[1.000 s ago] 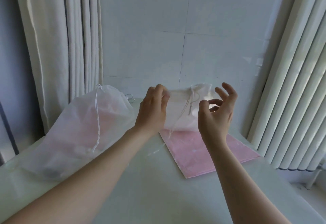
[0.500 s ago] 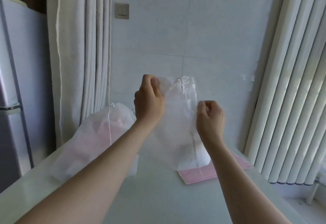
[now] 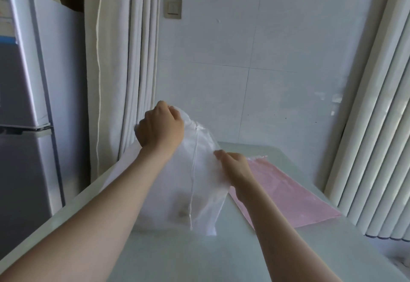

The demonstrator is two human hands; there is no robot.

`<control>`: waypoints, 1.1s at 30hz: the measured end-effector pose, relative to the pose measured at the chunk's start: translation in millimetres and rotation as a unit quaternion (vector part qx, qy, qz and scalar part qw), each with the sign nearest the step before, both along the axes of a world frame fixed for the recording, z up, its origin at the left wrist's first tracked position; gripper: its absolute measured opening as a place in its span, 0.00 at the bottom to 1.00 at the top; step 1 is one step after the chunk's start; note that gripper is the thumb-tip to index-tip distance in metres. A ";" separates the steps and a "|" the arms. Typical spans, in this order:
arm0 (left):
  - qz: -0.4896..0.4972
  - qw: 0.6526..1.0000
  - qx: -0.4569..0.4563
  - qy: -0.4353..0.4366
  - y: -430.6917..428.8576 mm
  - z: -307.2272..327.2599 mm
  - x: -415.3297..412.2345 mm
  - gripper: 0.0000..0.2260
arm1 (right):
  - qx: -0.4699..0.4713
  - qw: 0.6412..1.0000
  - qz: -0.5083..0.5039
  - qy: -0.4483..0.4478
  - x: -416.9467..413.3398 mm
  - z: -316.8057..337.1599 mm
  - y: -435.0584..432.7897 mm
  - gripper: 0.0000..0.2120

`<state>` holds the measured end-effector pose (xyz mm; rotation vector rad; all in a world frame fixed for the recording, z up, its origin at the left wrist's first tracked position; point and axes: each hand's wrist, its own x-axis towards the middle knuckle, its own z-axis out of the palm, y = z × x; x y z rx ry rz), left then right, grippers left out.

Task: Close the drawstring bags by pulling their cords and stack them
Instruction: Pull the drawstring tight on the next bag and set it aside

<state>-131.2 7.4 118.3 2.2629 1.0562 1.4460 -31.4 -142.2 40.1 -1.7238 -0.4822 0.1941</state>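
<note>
1. Your left hand point(image 3: 160, 127) is clenching the gathered top of a sheer white drawstring bag point(image 3: 206, 184), holding it above the pale counter point(image 3: 199, 259).
2. Your right hand point(image 3: 235, 166), at the bag's 3 o'clock edge, is pinching the fabric with closed fingers point(image 3: 219, 154).
3. A thin white cord point(image 3: 193, 170) is hanging down the bag's front toward 6 o'clock.
4. A flat pink sheet point(image 3: 288, 195) is lying on the counter at the bag's 4 o'clock.

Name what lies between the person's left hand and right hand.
In the head view, the sheer white bag spans between the left hand and right hand, its white cord hanging down the middle.
</note>
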 end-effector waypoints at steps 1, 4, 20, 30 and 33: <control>0.027 0.999 0.037 0.011 7.5 -2.9 2.6 0.13 | 0.018 1.000 0.001 -0.004 1.2 -2.8 8.7 0.10; 0.091 0.991 0.099 0.024 26.1 -15.0 13.5 0.05 | 0.059 0.998 -0.014 -0.004 6.1 -12.4 35.2 0.07; -0.073 0.908 -0.288 0.295 88.2 -117.6 72.8 0.34 | -0.165 0.940 0.049 -0.294 41.1 -70.5 122.1 0.33; -0.058 0.921 -0.247 0.295 98.5 -145.7 99.5 0.30 | -0.307 0.914 0.128 -0.232 66.6 -91.9 135.5 0.32; -0.067 0.932 -0.213 0.284 106.0 -150.5 102.1 0.30 | -0.323 0.907 0.137 -0.231 69.9 -90.6 138.9 0.31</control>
